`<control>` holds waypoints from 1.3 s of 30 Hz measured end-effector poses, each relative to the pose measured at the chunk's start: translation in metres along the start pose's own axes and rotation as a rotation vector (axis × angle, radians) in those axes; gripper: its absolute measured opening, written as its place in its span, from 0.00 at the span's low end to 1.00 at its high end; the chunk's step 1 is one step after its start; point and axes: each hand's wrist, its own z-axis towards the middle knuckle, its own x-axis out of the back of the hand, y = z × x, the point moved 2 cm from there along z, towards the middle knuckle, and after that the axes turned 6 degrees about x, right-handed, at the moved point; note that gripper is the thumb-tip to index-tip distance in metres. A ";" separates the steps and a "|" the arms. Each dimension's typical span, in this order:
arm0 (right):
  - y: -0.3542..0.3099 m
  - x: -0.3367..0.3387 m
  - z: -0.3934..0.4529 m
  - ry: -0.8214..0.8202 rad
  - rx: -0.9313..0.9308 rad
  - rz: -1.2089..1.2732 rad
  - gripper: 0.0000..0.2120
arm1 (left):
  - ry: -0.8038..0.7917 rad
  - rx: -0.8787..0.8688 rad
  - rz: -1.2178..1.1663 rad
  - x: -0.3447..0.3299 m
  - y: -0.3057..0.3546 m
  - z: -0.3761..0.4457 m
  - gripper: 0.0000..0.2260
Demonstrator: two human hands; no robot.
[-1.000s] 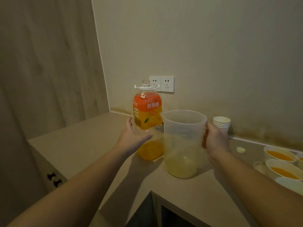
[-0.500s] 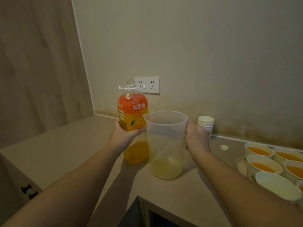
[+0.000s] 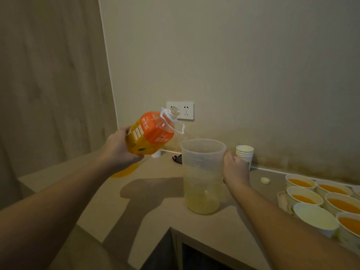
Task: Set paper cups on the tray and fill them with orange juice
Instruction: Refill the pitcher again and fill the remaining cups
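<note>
Left hand [image 3: 118, 151] grips the orange-labelled plastic juice bottle [image 3: 150, 133], lifted and tilted neck-first toward the clear plastic measuring jug [image 3: 202, 176]. Right hand [image 3: 236, 169] curls round the jug's handle side, jug standing on the beige tabletop [image 3: 152, 203].

1. The right hand [image 3: 235, 168] covers the jug [image 3: 202, 176] handle; its fingers cannot be seen.
2. The left hand [image 3: 118, 151] and forearm hide the lower bottle [image 3: 150, 135]; the label text is too blurred to read.
3. The tray [image 3: 281, 199] shows only a left edge; cups cover the rest.
4. The right edge cuts off the filled cups [image 3: 301, 185], so their count is unclear.
5. A dark object [image 3: 177, 159] behind the jug is half hidden and unidentifiable.
</note>
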 end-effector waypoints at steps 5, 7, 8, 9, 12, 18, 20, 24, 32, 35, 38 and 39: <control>-0.001 0.001 -0.001 -0.014 0.013 -0.006 0.23 | 0.065 -0.116 0.190 0.023 0.009 0.006 0.44; -0.001 0.002 -0.001 -0.017 0.010 0.008 0.22 | 0.071 -0.157 0.284 0.025 0.013 0.007 0.45; -0.001 0.002 -0.001 -0.020 0.012 0.020 0.22 | 0.081 -0.177 0.325 0.024 0.015 0.006 0.45; -0.001 0.002 -0.001 -0.026 0.016 0.025 0.22 | 0.099 -0.201 0.364 0.023 0.017 0.007 0.45; 0.000 0.003 -0.001 -0.035 0.036 0.033 0.21 | 0.144 -0.280 0.463 0.018 0.021 0.008 0.44; 0.000 0.003 0.000 -0.032 0.033 0.020 0.22 | 0.173 -0.403 0.573 0.010 0.022 0.013 0.43; 0.000 0.003 0.000 -0.021 0.025 0.017 0.22 | 0.178 -0.417 0.577 0.010 0.023 0.013 0.42; -0.002 0.001 -0.001 -0.003 0.024 0.002 0.23 | 0.200 -0.451 0.606 0.012 0.024 0.014 0.41; -0.001 0.002 0.001 0.003 0.018 -0.021 0.23 | 0.228 -0.494 0.638 0.014 0.023 0.020 0.37; -0.002 0.002 0.000 -0.004 0.018 -0.016 0.23 | 0.240 -0.519 0.646 0.014 0.024 0.022 0.37; -0.001 0.002 0.000 -0.001 0.022 -0.016 0.23 | 0.259 -0.547 0.662 0.016 0.024 0.023 0.37; -0.001 0.002 0.000 -0.001 0.022 -0.014 0.23 | 0.265 -0.559 0.667 0.018 0.024 0.024 0.36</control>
